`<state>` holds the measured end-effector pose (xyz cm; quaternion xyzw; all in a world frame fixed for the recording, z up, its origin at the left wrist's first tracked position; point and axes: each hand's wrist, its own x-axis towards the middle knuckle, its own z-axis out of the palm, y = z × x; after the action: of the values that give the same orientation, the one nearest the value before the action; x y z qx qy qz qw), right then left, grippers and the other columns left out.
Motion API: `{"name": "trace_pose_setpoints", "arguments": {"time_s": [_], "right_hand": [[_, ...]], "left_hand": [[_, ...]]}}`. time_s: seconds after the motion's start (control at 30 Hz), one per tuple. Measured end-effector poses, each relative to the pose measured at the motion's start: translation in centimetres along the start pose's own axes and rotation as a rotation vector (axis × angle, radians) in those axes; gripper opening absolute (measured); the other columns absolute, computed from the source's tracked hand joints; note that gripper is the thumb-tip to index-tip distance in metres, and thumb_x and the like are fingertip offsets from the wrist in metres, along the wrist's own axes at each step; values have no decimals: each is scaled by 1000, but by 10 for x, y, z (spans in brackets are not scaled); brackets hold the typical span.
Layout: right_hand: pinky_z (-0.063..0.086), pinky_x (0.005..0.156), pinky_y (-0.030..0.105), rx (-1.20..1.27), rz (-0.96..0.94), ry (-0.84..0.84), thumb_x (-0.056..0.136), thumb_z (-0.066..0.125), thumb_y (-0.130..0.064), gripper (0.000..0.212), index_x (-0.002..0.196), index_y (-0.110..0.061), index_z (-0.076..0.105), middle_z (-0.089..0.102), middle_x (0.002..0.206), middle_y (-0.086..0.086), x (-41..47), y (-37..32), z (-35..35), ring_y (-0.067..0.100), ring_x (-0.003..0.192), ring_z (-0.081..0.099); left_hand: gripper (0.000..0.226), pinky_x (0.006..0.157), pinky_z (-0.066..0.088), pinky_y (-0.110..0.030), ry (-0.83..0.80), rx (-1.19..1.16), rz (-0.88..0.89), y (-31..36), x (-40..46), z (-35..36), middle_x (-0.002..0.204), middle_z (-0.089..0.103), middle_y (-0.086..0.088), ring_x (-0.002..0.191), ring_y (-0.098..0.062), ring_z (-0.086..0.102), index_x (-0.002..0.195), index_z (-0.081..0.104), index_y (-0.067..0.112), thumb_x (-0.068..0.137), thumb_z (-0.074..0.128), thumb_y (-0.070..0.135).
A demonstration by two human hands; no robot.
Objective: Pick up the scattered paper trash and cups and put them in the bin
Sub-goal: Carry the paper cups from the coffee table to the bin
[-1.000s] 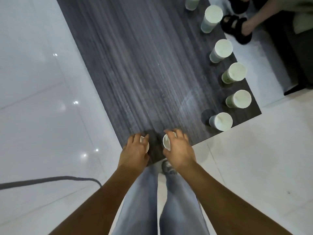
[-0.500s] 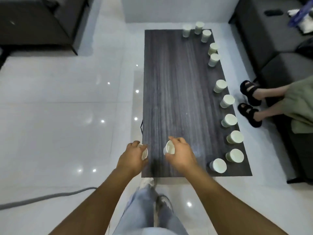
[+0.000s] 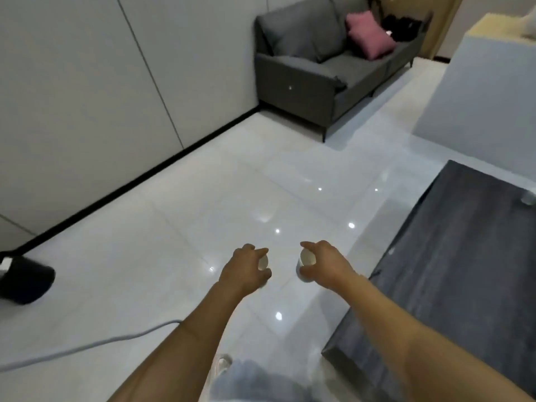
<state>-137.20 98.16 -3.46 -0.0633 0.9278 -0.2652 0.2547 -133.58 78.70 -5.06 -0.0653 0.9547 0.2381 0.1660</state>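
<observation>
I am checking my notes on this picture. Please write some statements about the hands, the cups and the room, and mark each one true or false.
1. Each hand holds a paper cup: left hand on the left cup, right hand on the right cup. True.
2. The cushion on the sofa is blue. False: pink.
3. The dark table is at the person's right. True.
4. Both hands rest on the table. False: they hang over the white floor.

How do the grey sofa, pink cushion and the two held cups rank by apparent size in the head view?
1. grey sofa
2. pink cushion
3. The cup in the left hand and cup in the right hand look alike; both are partly hidden by fingers.
</observation>
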Motion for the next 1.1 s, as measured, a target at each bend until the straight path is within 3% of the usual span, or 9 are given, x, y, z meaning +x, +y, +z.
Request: {"name": "trace_pose_setpoints", "arguments": {"time_s": [0.23, 0.5, 0.8, 1.1], "right_hand": [[41, 103, 33, -186, -245, -203, 87, 62, -29, 66, 147, -25, 36, 40, 139, 6, 47, -185, 67, 23, 129, 42], [40, 102, 30, -270, -495, -339, 87, 63, -31, 67, 148, -27, 35, 42, 136, 3, 91, -385, 164, 21, 128, 43], [43, 101, 32, -400, -679, -449, 84, 63, -28, 66, 146, -28, 39, 44, 136, 4, 126, -530, 237, 22, 127, 45], [42, 101, 32, -467, -848, -537, 85, 63, -30, 66, 146, -28, 38, 42, 139, 4, 221, -678, 295, 23, 128, 44]], "left_hand": [[55, 103, 40, -37, 100, -164, -289, -153, -45, -107, 137, 46, -5, 128, -24, 43, 138, 47, 25, 86, 62, 36], [55, 101, 42, -33, 222, -201, -503, -327, -88, -207, 137, 49, -5, 125, -23, 47, 136, 50, 25, 85, 63, 36], [54, 102, 41, -33, 327, -281, -697, -445, -120, -259, 138, 46, -5, 127, -23, 45, 137, 49, 26, 85, 62, 36], [55, 101, 44, -35, 450, -385, -866, -560, -73, -323, 139, 45, -3, 122, -24, 49, 137, 48, 25, 85, 63, 35]]}}
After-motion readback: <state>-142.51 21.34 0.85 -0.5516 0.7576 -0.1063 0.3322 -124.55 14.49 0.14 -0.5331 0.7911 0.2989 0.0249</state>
